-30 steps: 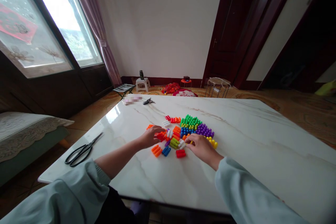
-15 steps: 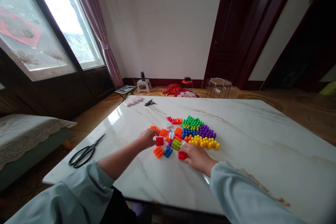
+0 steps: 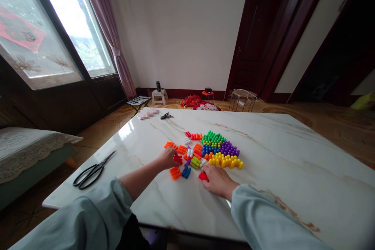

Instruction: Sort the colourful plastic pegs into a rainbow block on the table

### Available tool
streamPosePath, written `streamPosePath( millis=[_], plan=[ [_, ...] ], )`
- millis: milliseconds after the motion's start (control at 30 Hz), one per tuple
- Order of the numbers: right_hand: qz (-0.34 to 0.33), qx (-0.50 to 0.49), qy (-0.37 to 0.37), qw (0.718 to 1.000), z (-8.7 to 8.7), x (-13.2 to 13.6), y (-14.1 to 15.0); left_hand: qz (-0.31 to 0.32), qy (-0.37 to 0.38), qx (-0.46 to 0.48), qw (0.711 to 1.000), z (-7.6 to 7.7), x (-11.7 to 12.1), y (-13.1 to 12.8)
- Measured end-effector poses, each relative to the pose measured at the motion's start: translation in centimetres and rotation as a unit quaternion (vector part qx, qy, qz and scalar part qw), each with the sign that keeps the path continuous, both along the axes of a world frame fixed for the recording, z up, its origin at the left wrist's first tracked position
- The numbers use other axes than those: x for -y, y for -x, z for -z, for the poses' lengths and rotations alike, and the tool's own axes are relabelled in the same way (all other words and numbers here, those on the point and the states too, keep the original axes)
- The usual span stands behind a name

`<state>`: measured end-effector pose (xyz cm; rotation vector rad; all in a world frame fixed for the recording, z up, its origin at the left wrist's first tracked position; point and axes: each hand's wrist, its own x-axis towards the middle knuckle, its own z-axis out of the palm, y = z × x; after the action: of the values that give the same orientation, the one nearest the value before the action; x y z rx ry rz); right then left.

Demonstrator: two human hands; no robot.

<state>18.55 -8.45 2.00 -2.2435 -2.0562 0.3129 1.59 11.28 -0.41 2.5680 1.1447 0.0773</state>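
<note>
Loose plastic toy blocks, shaped like joined rounded pegs, lie in a cluster on the white table. My left hand is at its left side, fingers closed on a red block. An orange block and a blue block sit just below it. At the near side of the cluster, my right hand has its fingers closed on another red block, partly hidden by them. Between the hands lie a lime-green block and a white block.
Right of the loose blocks stand grouped green pegs, purple pegs, blue pegs and yellow pegs. Black-handled scissors lie at the table's left edge. Small dark pliers rest at the far edge.
My left hand has shifted slightly onto the red block, which now sits closer in its fingers. My right hand stays at its red block, which has turned a little. The view has moved slightly.
</note>
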Motion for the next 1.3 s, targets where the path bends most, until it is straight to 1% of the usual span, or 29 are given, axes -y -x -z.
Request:
streamPosePath(
  millis=[133,233,367,433,500,567,633,667,733,833,933,1067,1167,1233,1300],
  plan=[
    [0.006,0.006,0.002,1.0,-0.7,-0.1,0.4,0.007,-0.005,0.014,1.0,-0.3,0.5,-0.2],
    [0.001,-0.008,-0.001,1.0,-1.3,-0.1,-0.2,0.018,0.001,0.02,1.0,-0.9,0.4,-0.2],
    [0.031,-0.04,-0.023,0.998,-2.3,0.3,-2.7,0.021,-0.003,0.05,0.999,-2.5,0.3,-0.1],
    [0.054,-0.044,-0.026,0.997,-2.6,0.6,-4.3,0.028,-0.002,0.084,0.996,-3.4,0.8,-0.4],
    [0.073,-0.041,-0.014,0.996,-2.8,1.0,-5.6,0.067,0.034,0.128,0.989,-4.1,2.0,-1.0],
    [0.088,-0.036,0.0,0.995,-2.9,1.2,-6.3,0.142,0.096,0.16,0.972,-4.5,3.8,-1.8],
    [0.098,-0.032,0.006,0.995,-3.0,1.3,-6.3,0.216,0.157,0.164,0.949,-4.6,5.8,-2.6],
    [0.1,-0.032,0.009,0.994,-3.1,1.4,-6.2,0.242,0.183,0.159,0.939,-4.5,6.7,-3.0],
    [0.1,-0.034,0.013,0.994,-3.2,1.4,-5.8,0.266,0.223,0.14,0.927,-4.2,8.2,-3.5],
    [0.096,-0.034,0.01,0.995,-3.3,1.4,-5.4,0.262,0.235,0.111,0.93,-3.5,9.1,-4.0],
    [0.098,-0.036,0.002,0.994,-3.2,1.5,-5.4,0.245,0.196,0.122,0.942,-2.7,8.6,-4.1],
    [0.107,-0.042,-0.019,0.993,-2.6,1.4,-5.5,0.148,0.118,0.125,0.974,-2.3,7.2,-4.1],
    [0.111,-0.037,-0.051,0.992,-2.1,1.0,-4.8,0.091,0.083,0.103,0.987,-2.4,6.6,-4.0],
    [0.102,-0.028,-0.068,0.992,-1.8,0.6,-4.2,0.066,0.079,0.093,0.99,-2.5,6.4,-3.9],
    [0.091,-0.01,-0.076,0.993,-1.4,0.3,-3.5,0.063,0.082,0.094,0.99,-2.5,6.4,-3.9]
  ],
)
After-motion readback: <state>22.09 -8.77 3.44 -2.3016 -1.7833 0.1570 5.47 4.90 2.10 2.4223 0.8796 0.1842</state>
